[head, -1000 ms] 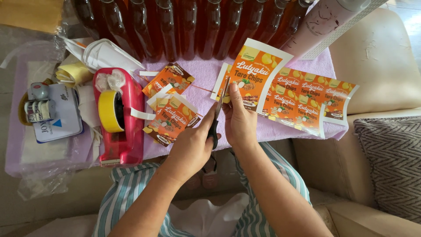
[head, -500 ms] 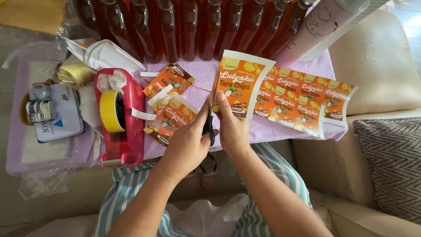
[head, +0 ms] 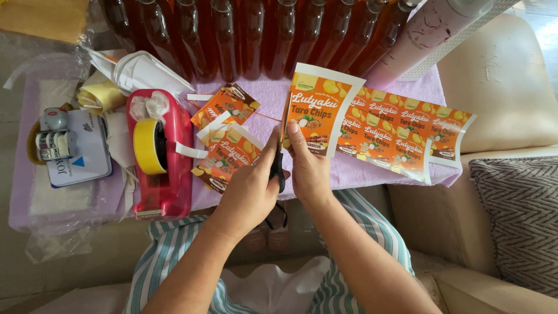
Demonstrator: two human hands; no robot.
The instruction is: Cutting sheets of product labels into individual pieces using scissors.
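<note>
My left hand (head: 250, 192) is closed on the black handles of a pair of scissors (head: 279, 163). Their blades point up along the left edge of an orange printed label (head: 317, 110) with a white border. My right hand (head: 308, 168) pinches that label at its lower left corner and holds it upright above the purple cloth (head: 267, 96). Behind the label, to the right, lies a sheet of uncut orange labels (head: 407, 131). A small pile of cut labels (head: 226, 151) rests just left of my left hand.
A red tape dispenser (head: 163, 157) with a yellow roll stands at the left. Beside it lie paper scraps (head: 133, 72), a blue-and-white box (head: 78, 151) and a stamp. A row of dark red bottles (head: 250, 35) lines the back. A beige sofa (head: 500, 75) is at the right.
Both hands shifted left and slightly up with the label. The label turned more upright, and the scissors moved up along its left edge. In the last half second almost nothing moved.
</note>
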